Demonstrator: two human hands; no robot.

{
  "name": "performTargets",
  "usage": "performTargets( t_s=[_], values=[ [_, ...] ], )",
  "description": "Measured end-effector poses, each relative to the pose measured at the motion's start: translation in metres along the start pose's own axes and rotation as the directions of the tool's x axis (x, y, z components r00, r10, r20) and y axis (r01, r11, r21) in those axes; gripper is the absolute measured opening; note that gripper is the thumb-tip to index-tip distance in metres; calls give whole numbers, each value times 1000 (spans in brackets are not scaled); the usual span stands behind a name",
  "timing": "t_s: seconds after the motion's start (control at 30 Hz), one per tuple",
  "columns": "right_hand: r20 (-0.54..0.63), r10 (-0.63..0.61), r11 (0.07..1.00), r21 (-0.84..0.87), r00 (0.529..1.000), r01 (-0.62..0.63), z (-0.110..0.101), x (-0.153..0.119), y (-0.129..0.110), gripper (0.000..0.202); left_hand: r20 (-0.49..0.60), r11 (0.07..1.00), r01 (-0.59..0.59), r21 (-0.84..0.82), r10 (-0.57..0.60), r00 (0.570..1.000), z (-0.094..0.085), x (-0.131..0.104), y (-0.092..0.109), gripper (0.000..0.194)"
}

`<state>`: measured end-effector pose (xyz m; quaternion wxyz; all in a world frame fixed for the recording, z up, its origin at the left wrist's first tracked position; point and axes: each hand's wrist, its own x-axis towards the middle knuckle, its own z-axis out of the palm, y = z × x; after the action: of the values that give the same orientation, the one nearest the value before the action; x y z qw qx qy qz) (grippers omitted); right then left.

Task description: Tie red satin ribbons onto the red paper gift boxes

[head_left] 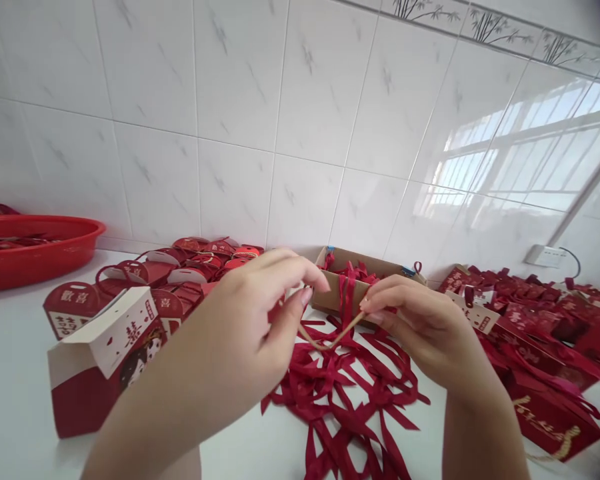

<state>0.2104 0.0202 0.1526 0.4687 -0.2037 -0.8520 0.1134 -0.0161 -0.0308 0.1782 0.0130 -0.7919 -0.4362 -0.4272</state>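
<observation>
A thin tan cord (325, 347) sags between my hands, above a tangled heap of dark red ribbons (340, 387). My right hand (415, 320) pinches one end of it between thumb and fingertips. The other end runs behind the thumb of my left hand (265, 313), whose fingers curl in towards it; the exact grip there is partly hidden. Behind the hands stands a cardboard box (333, 293) with red ribbons inside and draped over its front. Left of my left forearm, a red and white gift box (100, 367) stands with its top flap raised.
Several red gift boxes with handles (130, 273) crowd the back left, near a red plastic basin (75, 243). More red boxes (535, 353) fill the right side, one with a twisted rope handle (565, 443). A white tiled wall (235, 193) closes off the white table (240, 433) behind.
</observation>
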Motion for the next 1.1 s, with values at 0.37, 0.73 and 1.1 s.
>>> performTargets(
  t_s=[0.37,0.73,1.1],
  values=[
    [-142,-32,758,642,989,117,17,-4,9,19,3,930,-300,-213,308,951,19,6,23,17],
    [-140,-33,681,722,990,125,21,-3,7,10,-132,833,-476,-282,458,879,25,10,23,16],
    [-74,-63,758,645,995,96,11,-4,3,17,-111,859,-482,-171,469,876,21,14,18,14]
  ],
)
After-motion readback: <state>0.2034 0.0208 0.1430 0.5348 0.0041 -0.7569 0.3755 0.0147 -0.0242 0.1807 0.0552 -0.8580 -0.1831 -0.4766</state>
